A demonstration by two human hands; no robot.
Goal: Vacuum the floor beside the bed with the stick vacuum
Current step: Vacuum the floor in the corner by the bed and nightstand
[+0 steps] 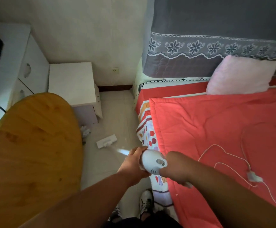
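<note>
- White vacuum (152,162) was held over the floor (115,112) strip between the table (31,145) and the bed (216,129).
- Left hand (133,163) was wrapped around the left side of its body.
- Right hand (175,168) was closed on the handle at the right.
- Its floor head (106,141) lay flat on the tiles, near crumpled paper (85,131) beside the nightstand (74,84).
</note>
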